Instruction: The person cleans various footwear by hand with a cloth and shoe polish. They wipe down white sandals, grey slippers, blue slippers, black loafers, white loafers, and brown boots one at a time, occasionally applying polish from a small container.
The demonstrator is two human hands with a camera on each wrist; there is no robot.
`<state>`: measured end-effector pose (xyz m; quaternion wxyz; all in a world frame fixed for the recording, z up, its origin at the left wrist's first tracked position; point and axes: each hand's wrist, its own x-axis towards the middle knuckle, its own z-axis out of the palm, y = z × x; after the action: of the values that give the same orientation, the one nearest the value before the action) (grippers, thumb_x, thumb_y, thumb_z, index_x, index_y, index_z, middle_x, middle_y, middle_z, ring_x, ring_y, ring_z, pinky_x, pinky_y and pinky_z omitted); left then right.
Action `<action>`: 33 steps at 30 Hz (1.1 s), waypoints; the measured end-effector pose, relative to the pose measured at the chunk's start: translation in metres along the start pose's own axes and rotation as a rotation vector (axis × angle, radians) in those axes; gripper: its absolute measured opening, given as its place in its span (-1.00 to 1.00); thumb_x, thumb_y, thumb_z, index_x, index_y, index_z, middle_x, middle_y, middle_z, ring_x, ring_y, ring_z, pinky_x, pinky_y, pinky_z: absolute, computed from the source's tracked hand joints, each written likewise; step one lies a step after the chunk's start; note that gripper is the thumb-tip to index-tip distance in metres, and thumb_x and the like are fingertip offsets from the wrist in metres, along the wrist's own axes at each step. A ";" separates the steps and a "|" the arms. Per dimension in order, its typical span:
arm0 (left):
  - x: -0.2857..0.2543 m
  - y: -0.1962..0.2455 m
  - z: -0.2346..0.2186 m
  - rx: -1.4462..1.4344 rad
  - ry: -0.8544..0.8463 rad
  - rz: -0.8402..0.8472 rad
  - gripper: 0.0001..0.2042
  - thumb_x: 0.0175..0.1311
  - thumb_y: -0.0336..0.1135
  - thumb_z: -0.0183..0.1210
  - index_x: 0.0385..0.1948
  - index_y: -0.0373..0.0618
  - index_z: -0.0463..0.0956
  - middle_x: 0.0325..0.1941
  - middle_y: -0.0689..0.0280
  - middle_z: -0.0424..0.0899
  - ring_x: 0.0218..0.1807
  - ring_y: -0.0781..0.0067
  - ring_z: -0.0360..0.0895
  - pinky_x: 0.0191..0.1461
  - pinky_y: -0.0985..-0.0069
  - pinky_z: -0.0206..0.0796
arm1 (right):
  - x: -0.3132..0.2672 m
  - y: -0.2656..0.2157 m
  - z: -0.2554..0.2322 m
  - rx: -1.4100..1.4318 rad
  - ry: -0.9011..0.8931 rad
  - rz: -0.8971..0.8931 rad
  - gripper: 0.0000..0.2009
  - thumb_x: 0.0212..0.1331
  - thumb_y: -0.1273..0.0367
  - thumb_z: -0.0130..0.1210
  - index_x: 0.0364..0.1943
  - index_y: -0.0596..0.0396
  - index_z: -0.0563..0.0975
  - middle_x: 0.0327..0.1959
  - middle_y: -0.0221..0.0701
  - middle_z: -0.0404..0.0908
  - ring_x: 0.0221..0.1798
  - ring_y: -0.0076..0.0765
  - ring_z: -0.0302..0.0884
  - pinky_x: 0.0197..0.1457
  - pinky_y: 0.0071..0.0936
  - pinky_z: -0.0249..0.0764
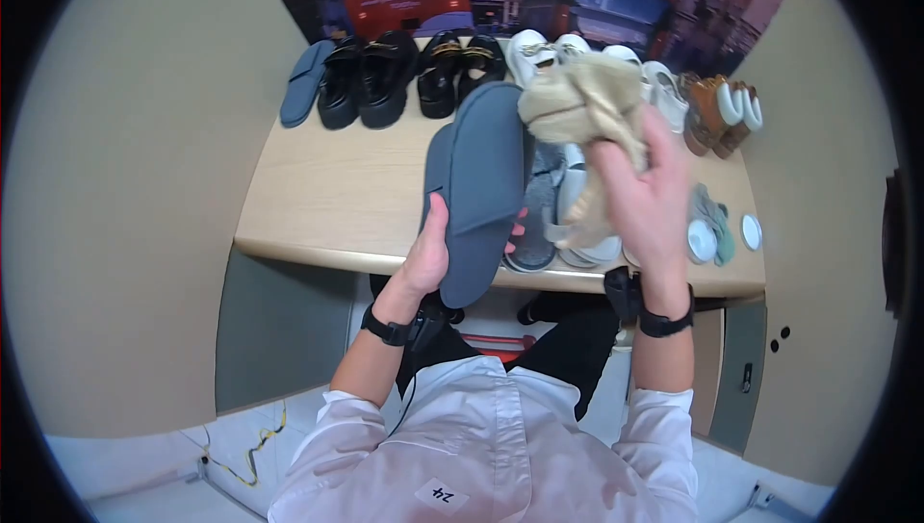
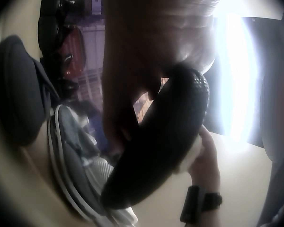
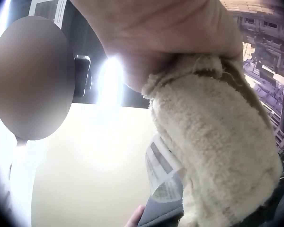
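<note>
A grey slipper [image 1: 486, 177] is held up by my left hand [image 1: 426, 258], the thumb on its near side and fingertips showing past its other edge. Its dark sole [image 2: 165, 137] fills the middle of the left wrist view. A second grey slipper [image 2: 19, 90] shows on the table beyond it. My right hand [image 1: 653, 191] grips a bunched beige cloth [image 1: 582, 104] close by the held slipper's upper end. The right wrist view shows the cloth's fleecy surface [image 3: 217, 142] and a printed white tag [image 3: 163, 172] hanging beside it.
Along the table's [image 1: 318, 196] back stand a grey slipper [image 1: 305, 85], black shoes [image 1: 385, 80], white shoes [image 1: 529, 53] and brown boots [image 1: 712, 114]. Grey fuzzy footwear [image 1: 534, 234] sits at the front edge. Greenish cloth [image 1: 717, 234] and small white round items [image 1: 751, 231] lie right.
</note>
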<state>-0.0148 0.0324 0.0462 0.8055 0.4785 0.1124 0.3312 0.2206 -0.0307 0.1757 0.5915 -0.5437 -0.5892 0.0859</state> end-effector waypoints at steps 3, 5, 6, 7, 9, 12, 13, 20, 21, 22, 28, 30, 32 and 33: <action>-0.003 -0.014 0.004 0.086 -0.062 0.008 -0.04 0.67 0.48 -0.52 0.58 -0.31 0.33 0.52 0.07 0.58 0.43 0.19 0.61 0.50 0.21 0.46 | -0.013 -0.003 0.013 -0.134 -0.040 -0.126 -0.48 0.14 0.47 0.27 0.27 0.21 0.65 -0.07 -0.15 0.61 -0.08 -0.02 0.70 0.08 -0.20 0.63; -0.009 -0.014 0.014 0.238 -0.009 0.068 -0.06 0.69 0.46 -0.52 0.58 -0.31 0.32 0.55 0.10 0.55 0.49 0.22 0.57 0.58 0.24 0.39 | -0.030 -0.004 0.025 -0.147 -0.115 -0.120 -0.40 0.07 0.43 0.32 0.32 0.15 0.63 -0.09 -0.09 0.54 -0.11 0.12 0.67 -0.03 -0.09 0.65; -0.014 -0.023 0.007 0.202 0.019 0.085 -0.10 0.72 0.41 -0.53 0.60 -0.28 0.30 0.58 0.14 0.52 0.58 0.26 0.47 0.68 0.27 0.25 | -0.043 -0.007 0.028 -0.163 -0.140 -0.108 -0.37 0.07 0.43 0.34 0.35 0.11 0.62 -0.08 -0.10 0.52 -0.12 0.11 0.67 -0.05 -0.10 0.65; -0.018 -0.025 0.008 0.145 0.057 0.072 -0.11 0.73 0.39 -0.54 0.61 -0.27 0.28 0.59 0.14 0.51 0.59 0.27 0.45 0.70 0.27 0.23 | -0.057 -0.011 0.032 -0.179 -0.169 -0.098 -0.34 0.06 0.43 0.35 0.39 0.07 0.61 -0.08 -0.11 0.51 -0.13 0.09 0.66 -0.08 -0.10 0.65; -0.024 -0.027 0.009 0.029 0.138 0.048 -0.13 0.74 0.37 -0.56 0.63 -0.25 0.25 0.61 0.16 0.49 0.62 0.27 0.41 0.73 0.27 0.17 | -0.083 -0.017 0.039 -0.108 -0.250 -0.076 -0.27 0.05 0.43 0.38 0.46 0.04 0.58 -0.07 -0.13 0.50 -0.13 0.07 0.67 -0.13 -0.12 0.66; -0.028 -0.021 0.016 0.174 0.129 -0.007 -0.04 0.65 0.50 -0.55 0.66 -0.21 0.20 0.63 0.09 0.46 0.62 0.18 0.44 0.71 0.21 0.24 | -0.115 -0.017 0.044 -0.089 -0.249 -0.076 -0.24 0.02 0.47 0.39 0.48 0.02 0.58 -0.05 -0.14 0.52 -0.12 0.01 0.68 -0.13 -0.15 0.68; -0.028 -0.022 0.020 0.200 0.124 -0.034 0.00 0.61 0.57 -0.53 0.66 -0.21 0.20 0.63 0.06 0.46 0.61 0.14 0.46 0.69 0.18 0.28 | -0.123 -0.016 0.044 -0.088 -0.232 -0.076 -0.24 0.02 0.47 0.39 0.48 0.02 0.59 -0.04 -0.13 0.52 -0.12 0.00 0.68 -0.13 -0.16 0.68; -0.015 -0.024 0.030 -0.082 0.141 -0.164 0.27 0.35 0.80 -0.61 0.62 -0.32 0.25 0.63 -0.02 0.46 0.60 0.03 0.48 0.68 0.13 0.32 | -0.149 -0.006 0.029 -0.038 -0.357 -0.018 -0.39 0.04 0.51 0.34 0.32 0.11 0.69 -0.05 -0.15 0.55 -0.04 -0.04 0.67 0.02 -0.24 0.68; -0.013 -0.020 0.033 -0.091 0.159 -0.156 0.27 0.34 0.81 -0.60 0.62 -0.33 0.24 0.63 -0.01 0.46 0.60 0.04 0.47 0.68 0.14 0.31 | -0.146 0.000 0.019 -0.003 -0.342 -0.017 -0.44 0.04 0.52 0.32 0.26 0.13 0.70 -0.06 -0.15 0.56 -0.04 -0.04 0.67 0.03 -0.24 0.66; -0.013 -0.017 0.038 -0.050 0.226 -0.150 0.25 0.34 0.81 -0.55 0.65 -0.27 0.21 0.64 0.03 0.44 0.63 0.08 0.43 0.71 0.15 0.28 | -0.139 0.007 0.005 0.033 -0.328 -0.015 -0.49 0.04 0.53 0.29 0.19 0.16 0.72 -0.06 -0.15 0.57 -0.03 -0.03 0.67 0.05 -0.24 0.65; -0.010 -0.017 0.040 -0.032 0.168 -0.011 0.16 0.40 0.74 -0.52 0.67 -0.20 0.16 0.65 0.11 0.43 0.62 0.20 0.43 0.68 0.22 0.30 | -0.103 -0.003 -0.003 0.001 -0.179 -0.031 -0.56 0.04 0.56 0.25 0.10 0.18 0.72 -0.05 -0.11 0.57 -0.02 0.07 0.66 0.09 -0.17 0.63; -0.006 -0.009 0.051 -0.095 0.243 -0.042 0.12 0.46 0.69 -0.55 0.61 -0.25 0.27 0.55 0.10 0.53 0.51 0.21 0.54 0.58 0.23 0.44 | -0.112 -0.007 0.027 0.028 -0.199 -0.089 -0.41 0.05 0.53 0.30 0.29 0.06 0.70 -0.02 -0.11 0.56 -0.03 0.08 0.68 0.08 -0.12 0.67; 0.002 -0.004 0.046 -0.149 0.201 0.025 0.11 0.49 0.67 -0.55 0.56 -0.27 0.33 0.50 0.08 0.57 0.46 0.19 0.58 0.52 0.21 0.50 | -0.143 0.001 0.041 -0.015 -0.276 -0.057 -0.32 0.02 0.51 0.36 0.38 -0.01 0.68 -0.02 -0.11 0.55 -0.04 0.07 0.70 0.02 -0.16 0.70; 0.003 -0.003 0.044 -0.177 0.181 0.055 0.10 0.51 0.66 -0.55 0.53 -0.28 0.36 0.47 0.06 0.59 0.43 0.19 0.61 0.50 0.19 0.53 | -0.154 0.004 0.045 -0.011 -0.292 -0.063 -0.32 0.01 0.50 0.37 0.38 -0.02 0.68 -0.03 -0.11 0.55 -0.07 0.06 0.71 -0.02 -0.17 0.71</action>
<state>0.0106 0.0033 0.0668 0.8216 0.3767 0.1418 0.4037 0.1422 -0.1190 0.0664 0.4989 -0.5096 -0.6863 0.1423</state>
